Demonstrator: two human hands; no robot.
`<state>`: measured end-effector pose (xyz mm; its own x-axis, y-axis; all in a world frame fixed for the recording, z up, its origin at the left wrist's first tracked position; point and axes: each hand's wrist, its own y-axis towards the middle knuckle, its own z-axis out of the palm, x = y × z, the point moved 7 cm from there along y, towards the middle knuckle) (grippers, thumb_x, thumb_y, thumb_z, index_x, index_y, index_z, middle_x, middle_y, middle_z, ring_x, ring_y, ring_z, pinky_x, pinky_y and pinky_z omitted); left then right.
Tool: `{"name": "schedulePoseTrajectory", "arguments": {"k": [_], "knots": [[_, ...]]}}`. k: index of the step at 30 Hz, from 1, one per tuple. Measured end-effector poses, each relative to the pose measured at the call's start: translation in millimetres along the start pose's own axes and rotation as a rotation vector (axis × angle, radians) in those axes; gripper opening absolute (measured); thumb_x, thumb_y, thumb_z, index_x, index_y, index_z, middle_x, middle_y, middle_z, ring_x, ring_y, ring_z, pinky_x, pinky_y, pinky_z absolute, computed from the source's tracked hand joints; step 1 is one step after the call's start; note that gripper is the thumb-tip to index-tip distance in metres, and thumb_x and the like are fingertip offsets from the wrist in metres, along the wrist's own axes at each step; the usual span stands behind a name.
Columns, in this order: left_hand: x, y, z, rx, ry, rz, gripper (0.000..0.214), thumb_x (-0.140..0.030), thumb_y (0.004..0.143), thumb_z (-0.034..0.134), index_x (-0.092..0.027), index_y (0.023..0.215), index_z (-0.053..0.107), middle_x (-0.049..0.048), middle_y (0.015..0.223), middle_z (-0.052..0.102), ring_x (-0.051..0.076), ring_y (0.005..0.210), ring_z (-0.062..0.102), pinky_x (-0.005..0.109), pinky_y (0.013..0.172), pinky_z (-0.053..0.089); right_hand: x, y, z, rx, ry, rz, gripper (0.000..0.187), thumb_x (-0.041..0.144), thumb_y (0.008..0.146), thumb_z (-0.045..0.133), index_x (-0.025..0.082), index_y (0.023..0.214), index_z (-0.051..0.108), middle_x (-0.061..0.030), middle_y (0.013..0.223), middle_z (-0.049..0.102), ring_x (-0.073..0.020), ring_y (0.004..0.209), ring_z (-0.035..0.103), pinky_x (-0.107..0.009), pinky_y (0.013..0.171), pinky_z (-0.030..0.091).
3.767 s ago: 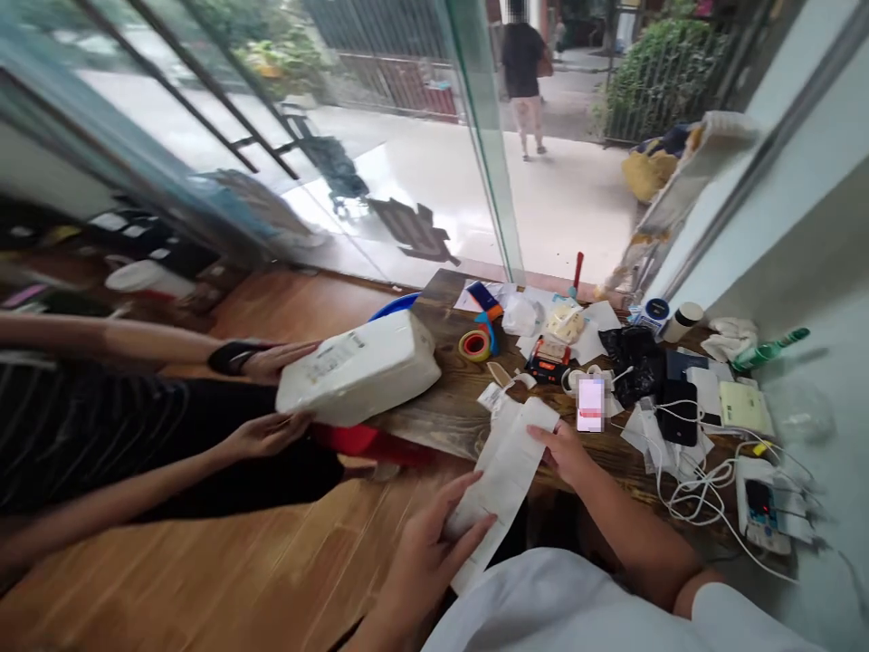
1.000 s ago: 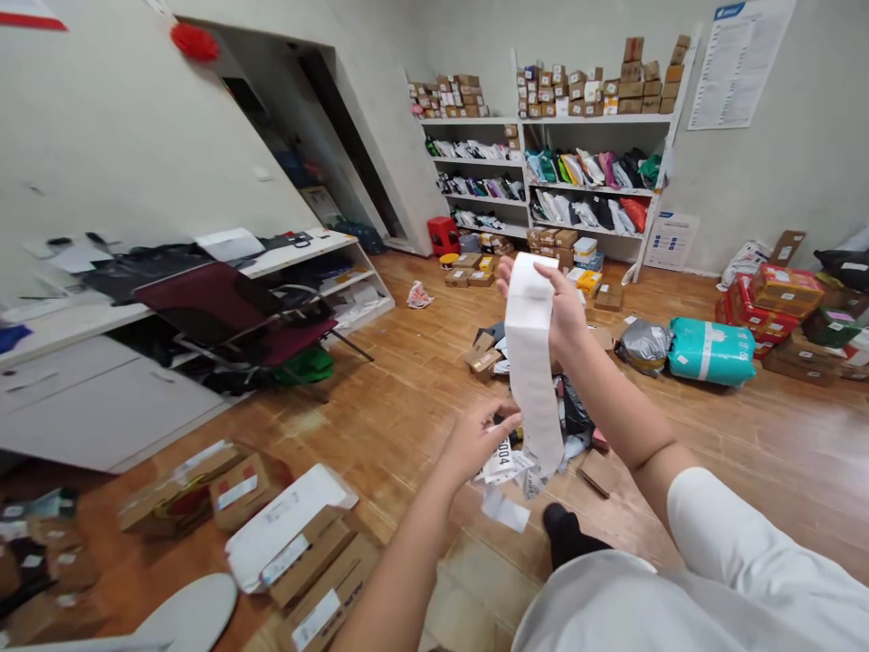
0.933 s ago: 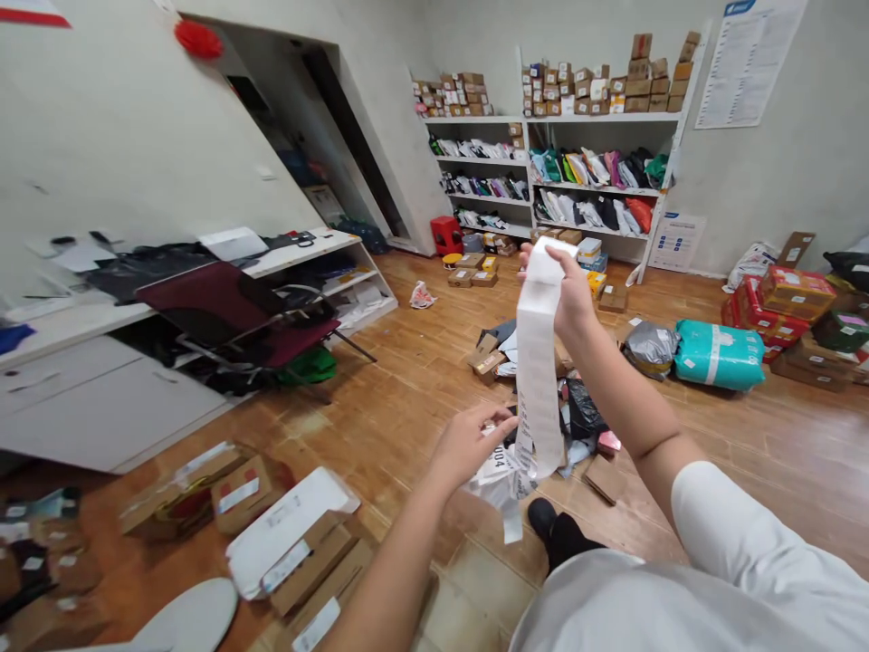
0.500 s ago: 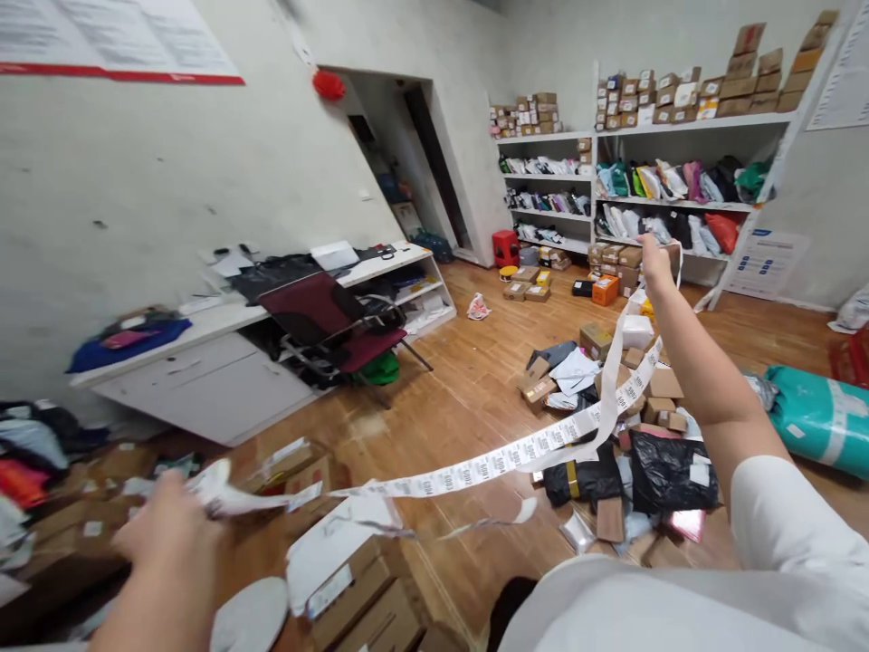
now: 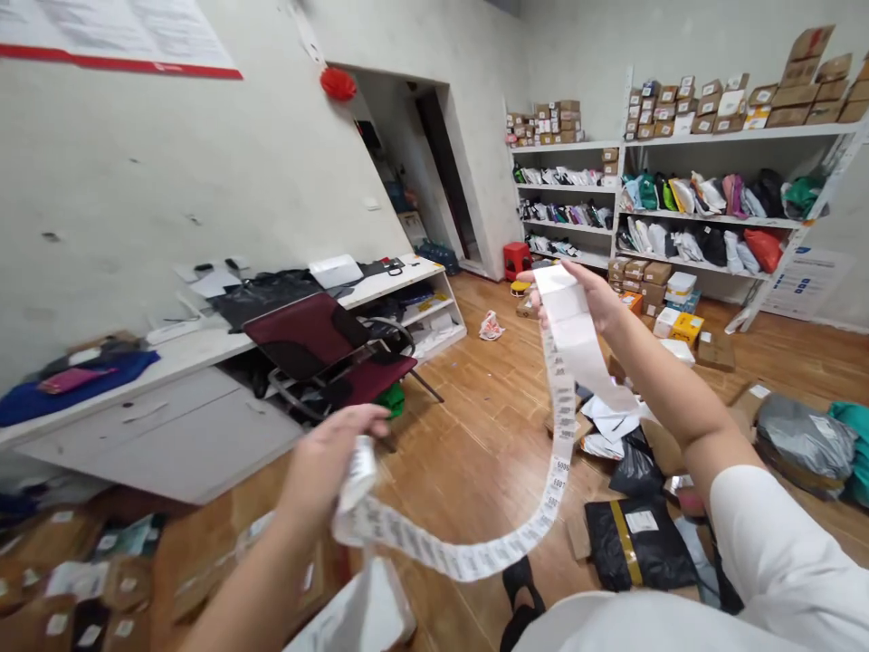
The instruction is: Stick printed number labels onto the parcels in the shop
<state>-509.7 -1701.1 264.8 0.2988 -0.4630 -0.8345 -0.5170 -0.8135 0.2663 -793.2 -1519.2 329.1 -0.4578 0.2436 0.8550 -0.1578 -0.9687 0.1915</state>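
Observation:
A long white strip of printed number labels [image 5: 468,560] sags in a U between my two hands. My left hand [image 5: 332,444], somewhat blurred, is closed on a folded or coiled bunch at one end, in front of the desk chair. Farther off on the right, my right hand [image 5: 594,294] grips the strip near its other end. There the strip passes over the fingers, and a blank-looking tail hangs down on the near side. Printed numbers show on the stretch below my right hand.
A maroon chair [image 5: 332,349] stands at a white desk [image 5: 204,362] on the left. Parcels lie on the floor at both sides, among them a black taped package [image 5: 635,543]. White shelves [image 5: 733,136] at the back hold boxes and bags.
My hands have come closer together: the left has risen and moved right, the right has moved left and slightly down. The label strip, stretched out before, now hangs in a deep curve.

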Motion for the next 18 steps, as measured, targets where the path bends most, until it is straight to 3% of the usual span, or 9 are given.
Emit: {"name": "schedulePoseTrajectory", "arguments": {"k": [2, 4, 6, 8, 11, 13, 16, 18], "knots": [[-12, 33, 28.8, 0.162, -0.157, 0.062, 0.058, -0.058, 0.065, 0.069, -0.015, 0.103, 0.066, 0.011, 0.099, 0.075, 0.018, 0.075, 0.065, 0.024, 0.057, 0.048, -24, 38, 27, 0.139, 0.05, 0.102, 0.06, 0.041, 0.103, 0.009, 0.006, 0.123, 0.054, -0.0109, 0.078, 0.072, -0.0194, 0.063, 0.068, -0.033, 0.059, 0.058], [-26, 67, 46.9, 0.248, -0.223, 0.142, 0.077, -0.052, 0.064, 0.074, -0.018, 0.13, 0.055, 0.0158, 0.131, 0.064, 0.024, 0.099, 0.066, 0.027, 0.065, 0.051, -49, 72, 47, 0.24, 0.074, 0.248, 0.067, 0.039, 0.102, -0.001, 0.003, 0.125, 0.052, -0.0133, 0.079, 0.073, -0.0213, 0.064, 0.07, -0.034, 0.06, 0.059], [-40, 102, 57.6, 0.313, -0.27, 0.249, 0.09, -0.046, 0.065, 0.075, -0.021, 0.145, 0.041, 0.0161, 0.14, 0.058, 0.028, 0.119, 0.059, 0.032, 0.077, 0.053, -74, 99, 57, 0.306, 0.077, 0.41, 0.072, 0.036, 0.101, -0.008, 0.001, 0.126, 0.05, -0.0157, 0.078, 0.073, -0.0233, 0.066, 0.072, -0.035, 0.06, 0.059], [-47, 133, 70.9, 0.468, -0.31, 0.314, 0.086, -0.043, 0.066, 0.075, -0.021, 0.144, 0.046, 0.0145, 0.133, 0.064, 0.03, 0.123, 0.058, 0.036, 0.088, 0.052, -91, 121, 59, 0.324, 0.101, 0.505, 0.071, 0.033, 0.1, -0.01, 0.0, 0.128, 0.047, -0.0164, 0.077, 0.072, -0.0247, 0.069, 0.073, -0.036, 0.062, 0.059], [-44, 164, 93.4, 0.769, -0.398, 0.301, 0.064, -0.05, 0.07, 0.071, -0.018, 0.126, 0.065, 0.0124, 0.12, 0.071, 0.032, 0.116, 0.062, 0.039, 0.096, 0.051, -104, 146, 46, 0.268, 0.177, 0.514, 0.066, 0.029, 0.101, -0.007, 0.001, 0.131, 0.045, -0.0166, 0.079, 0.073, -0.0246, 0.073, 0.074, -0.036, 0.068, 0.059], [-36, 178, 103.3, 0.881, -0.478, 0.274, 0.062, -0.059, 0.075, 0.066, -0.017, 0.12, 0.069, 0.0123, 0.119, 0.071, 0.032, 0.115, 0.063, 0.039, 0.097, 0.05, -113, 158, 33, 0.231, 0.206, 0.527, 0.066, 0.029, 0.101, -0.007, 0.001, 0.128, 0.047, -0.0183, 0.083, 0.073, -0.0261, 0.08, 0.075, -0.038, 0.074, 0.058], [-19, 201, 112.0, 0.932, -0.542, 0.331, 0.075, -0.073, 0.075, 0.061, -0.015, 0.124, 0.067, 0.015, 0.123, 0.07, 0.032, 0.112, 0.064, 0.037, 0.094, 0.051, -133, 177, 9, 0.191, 0.215, 0.572, 0.068, 0.037, 0.102, -0.004, 0.004, 0.118, 0.054, -0.0203, 0.086, 0.073, -0.0291, 0.086, 0.075, -0.041, 0.079, 0.056], [-6, 222, 117.7, 0.902, -0.5, 0.403, 0.084, -0.077, 0.073, 0.06, -0.015, 0.129, 0.064, 0.0168, 0.126, 0.068, 0.027, 0.089, 0.069, 0.032, 0.077, 0.055, -147, 199, -13, 0.127, 0.233, 0.545, 0.067, 0.046, 0.103, 0.005, 0.006, 0.111, 0.058, -0.018, 0.084, 0.073, -0.0274, 0.083, 0.074, -0.041, 0.081, 0.054]]}}
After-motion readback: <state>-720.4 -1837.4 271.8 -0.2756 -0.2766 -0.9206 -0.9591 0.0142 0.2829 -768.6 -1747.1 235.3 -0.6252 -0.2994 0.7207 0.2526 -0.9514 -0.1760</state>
